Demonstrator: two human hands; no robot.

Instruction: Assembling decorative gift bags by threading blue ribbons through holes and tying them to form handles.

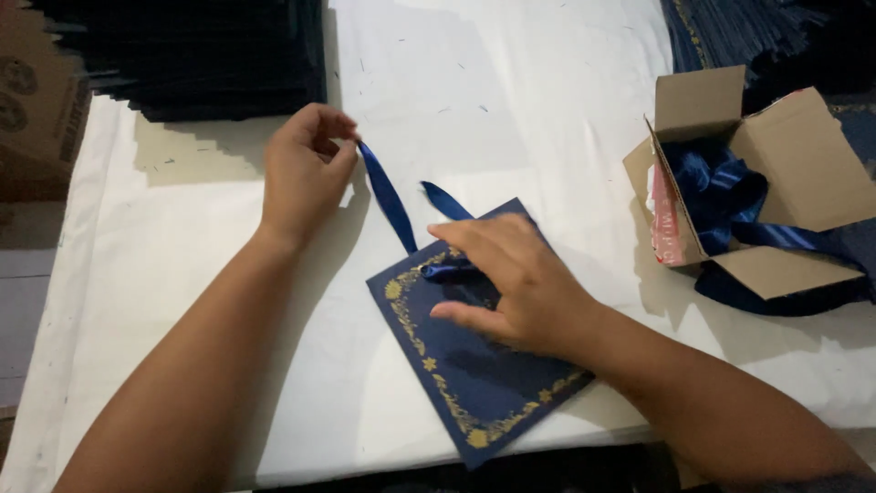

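Observation:
A dark blue card (474,374) with gold ornamental borders lies tilted on the white cloth. A blue satin ribbon (388,199) runs from the card's upper part toward the upper left. My left hand (306,169) pinches the ribbon's far end and holds it taut. My right hand (511,278) lies on the card, fingertips pressing the ribbon's knot or loop against it. A second ribbon tail (444,199) sticks out just above my right fingers.
An open cardboard box (785,164) full of blue ribbon stands at the right. Stacks of dark blue cards (192,55) lie at the back left and back right. Another cardboard box (36,100) sits at the far left. White cloth (511,82) covers the table.

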